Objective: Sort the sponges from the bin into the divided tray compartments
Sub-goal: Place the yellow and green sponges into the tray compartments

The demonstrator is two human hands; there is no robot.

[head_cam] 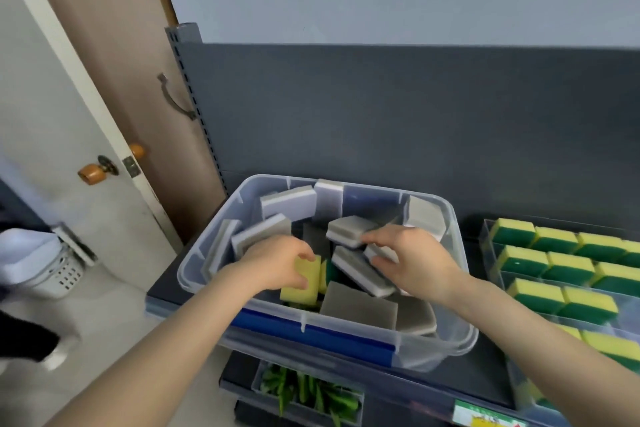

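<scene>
A clear plastic bin (pixel 460 340) sits on a dark shelf and holds several grey-and-white sponges (pixel 356 305) plus yellow-and-green ones. Inside the bin my left hand (pixel 277 262) grips a yellow sponge (pixel 301 282) between fingers and thumb. My right hand (pixel 412 260) reaches in too, its fingers curled over a grey-and-white sponge (pixel 375 251) near the bin's middle. To the right stands a clear divided tray (pixel 488 236) with rows of yellow-and-green sponges (pixel 540 295) standing in its compartments.
A dark grey back panel (pixel 381 114) rises behind the shelf. A lower shelf holds a small bin of green items (pixel 304 388). A door with an orange knob (pixel 90 173) and a white basket (pixel 59 270) lie to the left on the floor side.
</scene>
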